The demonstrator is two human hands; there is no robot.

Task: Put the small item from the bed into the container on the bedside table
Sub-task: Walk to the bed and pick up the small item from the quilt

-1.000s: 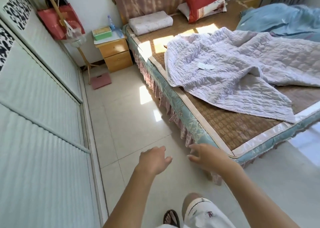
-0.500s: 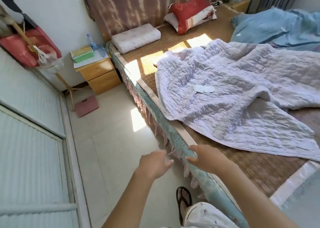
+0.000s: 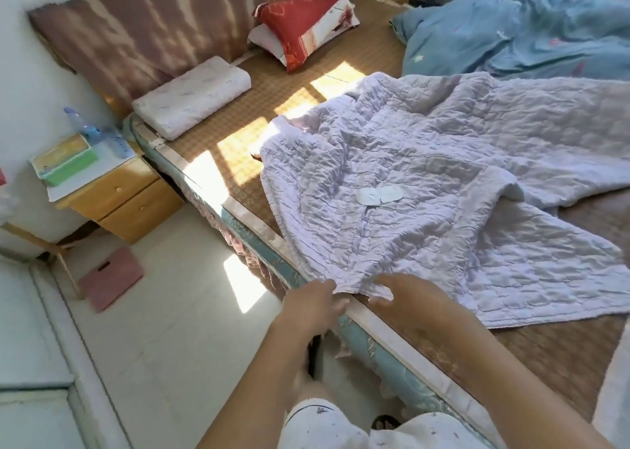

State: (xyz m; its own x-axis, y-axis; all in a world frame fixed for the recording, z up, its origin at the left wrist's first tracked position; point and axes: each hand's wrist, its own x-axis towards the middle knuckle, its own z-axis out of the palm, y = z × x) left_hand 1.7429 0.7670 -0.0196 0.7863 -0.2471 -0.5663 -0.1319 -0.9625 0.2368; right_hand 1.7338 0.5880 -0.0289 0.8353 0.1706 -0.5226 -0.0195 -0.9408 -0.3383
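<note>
A small flat white item (image 3: pixel 380 196), shaped like an eye mask, lies on the rumpled lilac quilt (image 3: pixel 443 182) in the middle of the bed. A green box with a yellow lid (image 3: pixel 64 161) sits on the wooden bedside table (image 3: pixel 126 193) at the far left. My left hand (image 3: pixel 308 307) hovers over the bed's near edge, fingers loosely apart and empty. My right hand (image 3: pixel 409 300) is spread just over the quilt's near corner, holding nothing. Both hands are well short of the small item.
A plastic bottle (image 3: pixel 78 123) stands behind the green box. A white pillow (image 3: pixel 192 96) and a red pillow (image 3: pixel 303 22) lie near the headboard; a blue duvet (image 3: pixel 521 36) covers the far right. A pink board (image 3: pixel 110 278) lies on the tiled floor.
I have stepped closer to the bed. Both hands have moved forward from over the floor to the bed's edge and the quilt's corner. The small item now lies nearer.
</note>
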